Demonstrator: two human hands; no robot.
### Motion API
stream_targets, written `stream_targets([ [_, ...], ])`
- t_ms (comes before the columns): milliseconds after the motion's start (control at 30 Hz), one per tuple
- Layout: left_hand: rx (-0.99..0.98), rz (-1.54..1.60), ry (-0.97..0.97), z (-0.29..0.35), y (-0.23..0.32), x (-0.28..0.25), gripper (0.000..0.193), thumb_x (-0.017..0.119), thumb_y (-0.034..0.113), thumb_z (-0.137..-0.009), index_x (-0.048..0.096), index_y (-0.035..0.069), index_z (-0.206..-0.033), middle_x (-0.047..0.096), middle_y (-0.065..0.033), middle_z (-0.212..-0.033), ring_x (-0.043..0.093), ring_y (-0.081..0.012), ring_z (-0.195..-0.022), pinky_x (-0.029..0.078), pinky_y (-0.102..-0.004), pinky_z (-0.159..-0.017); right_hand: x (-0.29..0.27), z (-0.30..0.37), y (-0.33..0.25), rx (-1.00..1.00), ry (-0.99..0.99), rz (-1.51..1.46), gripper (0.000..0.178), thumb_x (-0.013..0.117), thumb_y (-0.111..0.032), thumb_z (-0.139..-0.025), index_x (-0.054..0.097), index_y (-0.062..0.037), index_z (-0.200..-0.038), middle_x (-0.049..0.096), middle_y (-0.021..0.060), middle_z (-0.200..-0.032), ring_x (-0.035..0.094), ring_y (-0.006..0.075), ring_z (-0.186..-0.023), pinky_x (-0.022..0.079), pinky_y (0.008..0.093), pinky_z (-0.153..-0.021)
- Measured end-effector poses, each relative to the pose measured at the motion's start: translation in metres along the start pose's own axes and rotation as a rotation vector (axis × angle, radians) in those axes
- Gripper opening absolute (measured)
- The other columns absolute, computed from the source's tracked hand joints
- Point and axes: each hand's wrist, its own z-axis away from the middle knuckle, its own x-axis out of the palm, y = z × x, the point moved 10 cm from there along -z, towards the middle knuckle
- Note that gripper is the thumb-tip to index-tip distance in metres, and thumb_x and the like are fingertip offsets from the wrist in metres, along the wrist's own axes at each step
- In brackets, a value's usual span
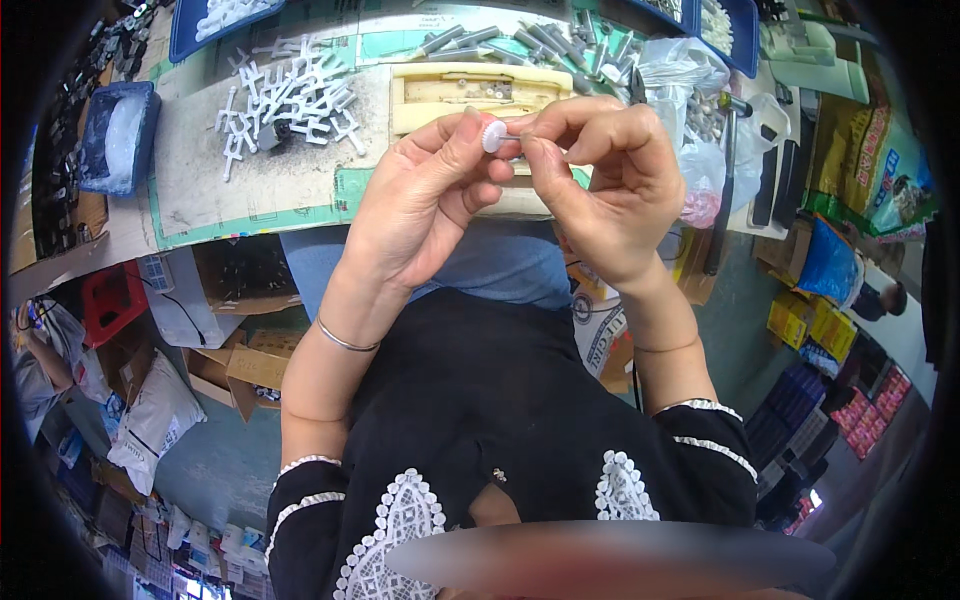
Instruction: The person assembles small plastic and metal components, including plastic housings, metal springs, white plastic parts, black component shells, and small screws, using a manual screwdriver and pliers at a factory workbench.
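Observation:
Above the near edge of the workbench, my two hands meet. My left hand (415, 190) pinches a small white toothed wheel (493, 136), like a plastic gear, between thumb and forefinger, with its other fingers curled. A thin metal pin (513, 138) stands out from the wheel's centre toward the right. Around the pin's other end, the thumb and forefinger of my right hand (630, 190) are closed. Just behind the hands lies a cream block-like fixture (440, 112) with a long recess holding small pieces. Fingertips hide how far the pin goes into the wheel.
A heap of white branched plastic parts (290, 95) lies on the left of the bench (190, 150). Grey tubes (470, 40) are scattered at the back. To the right are a clear plastic bag (680, 65) and a hammer-like tool (722, 190). A blue bin (92, 150) stands far left.

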Motion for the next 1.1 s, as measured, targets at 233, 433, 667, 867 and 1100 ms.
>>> stream_targets([
  [233,0.049,-0.036,0.015,0.003,-0.003,-0.009,0.024,0.060,0.017,-0.089,0.061,-0.001,-0.105,0.065,-0.0074,-0.094,0.062,-0.0102,-0.078,0.053,-0.0223,-0.068,0.013,0.004,-0.026,-0.205,-0.106,0.377,0.020,0.068,0.009,-0.067,0.054,-0.0021,-0.076,0.061,0.0095,-0.075,0.062,0.0204,-0.067,0.051,0.0270,-0.060],
  [433,0.193,-0.552,0.110,0.022,0.008,-0.007,0.022,0.065,0.003,-0.084,0.062,-0.004,-0.104,0.065,-0.0069,-0.094,0.061,-0.0099,-0.083,0.051,-0.0212,-0.073,0.004,0.020,0.006,0.209,-0.148,0.290,0.019,0.067,0.003,-0.071,0.065,0.0009,-0.090,0.067,0.0093,-0.075,0.066,0.0168,-0.066,0.053,0.0266,-0.060],
  [667,0.131,-0.741,0.092,0.026,0.009,-0.004,0.016,0.065,0.003,-0.084,0.063,-0.004,-0.098,0.064,-0.0059,-0.094,0.061,-0.0092,-0.084,0.050,-0.0203,-0.074,0.008,0.017,0.001,0.147,-0.346,0.323,0.013,0.069,0.004,-0.070,0.069,0.0003,-0.082,0.068,0.0093,-0.077,0.066,0.0156,-0.067,0.052,0.0240,-0.063],
  [867,0.176,-0.954,0.152,0.031,0.016,-0.004,0.021,0.068,0.003,-0.080,0.064,-0.002,-0.099,0.064,-0.0065,-0.092,0.060,-0.0117,-0.078,0.050,-0.0222,-0.070,0.019,0.020,0.002,0.015,-0.461,0.445,0.012,0.068,-0.004,-0.070,0.064,-0.0055,-0.081,0.061,0.0068,-0.074,0.060,0.0233,-0.066,0.048,0.0318,-0.057],
  [1100,0.900,-1.968,0.158,0.043,0.040,0.034,0.030,0.074,0.012,-0.067,0.068,0.006,-0.095,0.056,-0.0050,-0.084,0.051,-0.0206,-0.069,0.042,-0.0324,-0.059,0.025,0.012,0.033,-0.128,-0.423,0.729,0.008,0.067,-0.011,-0.069,0.062,-0.0072,-0.075,0.055,0.0036,-0.070,0.053,0.0225,-0.072,0.042,0.0339,-0.067],
])
